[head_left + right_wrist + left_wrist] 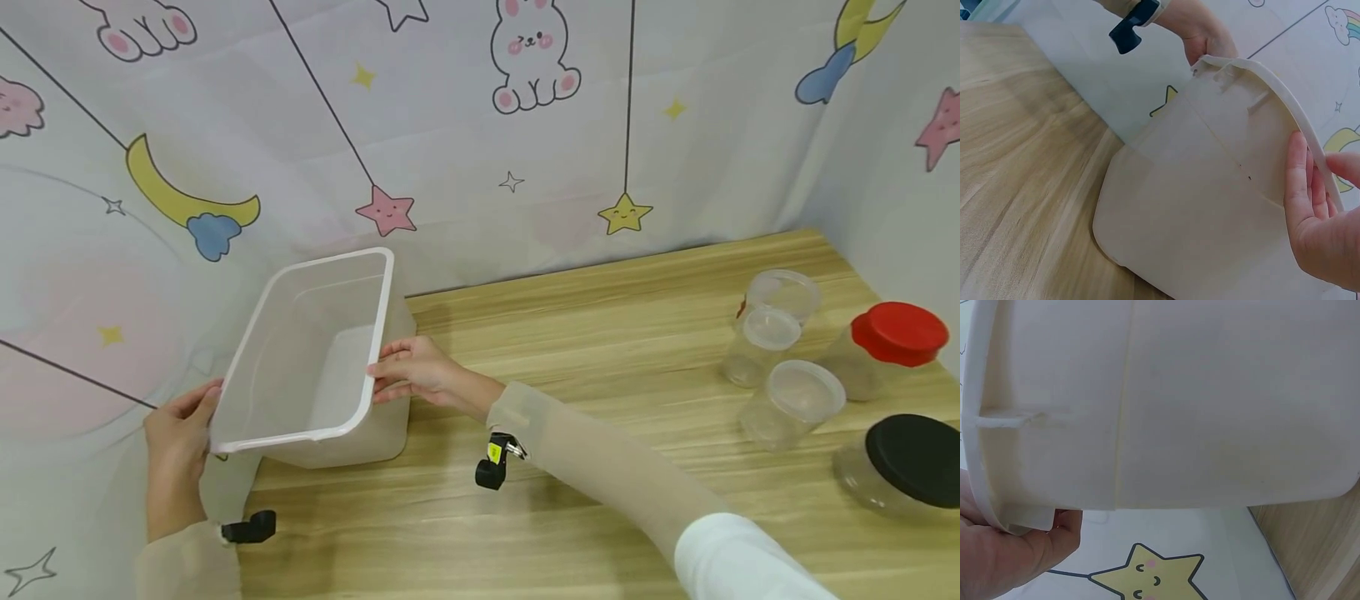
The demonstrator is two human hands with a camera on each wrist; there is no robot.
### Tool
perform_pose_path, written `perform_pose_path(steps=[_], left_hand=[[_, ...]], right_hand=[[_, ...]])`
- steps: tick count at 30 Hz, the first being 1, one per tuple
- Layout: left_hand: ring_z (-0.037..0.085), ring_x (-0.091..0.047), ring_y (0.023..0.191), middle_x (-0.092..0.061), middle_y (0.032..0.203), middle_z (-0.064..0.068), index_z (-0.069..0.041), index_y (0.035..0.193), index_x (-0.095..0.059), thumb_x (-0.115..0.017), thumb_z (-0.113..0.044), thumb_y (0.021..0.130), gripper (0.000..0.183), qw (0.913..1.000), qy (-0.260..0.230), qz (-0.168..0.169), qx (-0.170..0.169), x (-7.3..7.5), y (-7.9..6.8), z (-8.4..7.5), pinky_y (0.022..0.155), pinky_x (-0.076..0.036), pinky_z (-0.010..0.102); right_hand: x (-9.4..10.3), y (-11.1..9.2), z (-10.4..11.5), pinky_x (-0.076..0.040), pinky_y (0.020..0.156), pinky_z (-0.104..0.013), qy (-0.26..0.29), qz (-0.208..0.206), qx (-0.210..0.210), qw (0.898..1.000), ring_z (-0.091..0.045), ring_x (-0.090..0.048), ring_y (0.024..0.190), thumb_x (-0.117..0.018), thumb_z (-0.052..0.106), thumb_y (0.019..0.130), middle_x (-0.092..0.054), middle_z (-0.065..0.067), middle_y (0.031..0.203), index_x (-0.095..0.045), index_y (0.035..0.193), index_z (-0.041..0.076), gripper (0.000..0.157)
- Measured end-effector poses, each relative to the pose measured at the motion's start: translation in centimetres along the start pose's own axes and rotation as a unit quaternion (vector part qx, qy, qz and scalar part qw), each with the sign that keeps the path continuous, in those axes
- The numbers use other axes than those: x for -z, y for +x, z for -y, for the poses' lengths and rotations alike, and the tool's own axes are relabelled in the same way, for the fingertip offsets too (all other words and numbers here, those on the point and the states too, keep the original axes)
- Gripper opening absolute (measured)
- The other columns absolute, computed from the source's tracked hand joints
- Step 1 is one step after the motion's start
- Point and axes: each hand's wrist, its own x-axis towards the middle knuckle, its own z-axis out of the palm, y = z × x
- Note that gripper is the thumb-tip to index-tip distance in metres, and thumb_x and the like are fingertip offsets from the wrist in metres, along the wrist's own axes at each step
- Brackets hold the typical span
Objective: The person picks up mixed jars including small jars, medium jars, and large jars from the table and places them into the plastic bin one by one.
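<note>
The bin (372, 440) looks smooth, matt plastic, the tabletop (585, 333) wood-grained, the backdrop (450, 133) cloth.

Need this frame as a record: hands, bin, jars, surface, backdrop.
left_hand: left hand grips rim of white plastic bin, near-left corner
right_hand: right hand grips rim, right side
bin_position: left end of table
jars: red-lidded jar, black-lidded jar, three clear containers; all at right
surface: wood-grain table
backdrop: cartoon-print fabric

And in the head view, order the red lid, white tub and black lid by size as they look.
1. White tub, clearly largest
2. Black lid, though it looks nearer, which may explain its lead over the next
3. Red lid
</note>
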Motion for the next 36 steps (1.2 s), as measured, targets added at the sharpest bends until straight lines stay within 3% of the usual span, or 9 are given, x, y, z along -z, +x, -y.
perform_pose_path(steps=[27, 36], left_hand=[[0.004, -0.064, 0.063, -0.070, 0.074, -0.010, -0.022, 0.085, -0.081, -0.064, -0.008, 0.097, 0.025, 0.9992, -0.029, 0.006, -0.027, -0.8, -0.9, 0.3, 0.054, -0.053, 0.018], [0.004, -0.063, 0.062, -0.069, 0.073, -0.011, -0.023, 0.088, -0.081, -0.064, -0.010, 0.097, 0.024, 0.9995, -0.007, 0.000, -0.030, -1.1, -1.4, 0.3, 0.052, -0.053, 0.020]], right_hand=[[0.7, -1.0, -0.1, -0.060, 0.071, -0.037, 0.006, -0.003, 0.003, 1.000, -0.020, -0.067, 0.070, -0.061, -0.011, 0.093, -0.068, -0.012, 0.086, -0.057, 0.100, -0.001, 0.013], [1.0, -1.3, 0.0, -0.060, 0.071, -0.037, 0.007, 0.001, 0.005, 1.000, -0.019, -0.067, 0.070, -0.060, -0.011, 0.094, -0.067, -0.012, 0.084, -0.057, 0.101, -0.001, 0.012]])
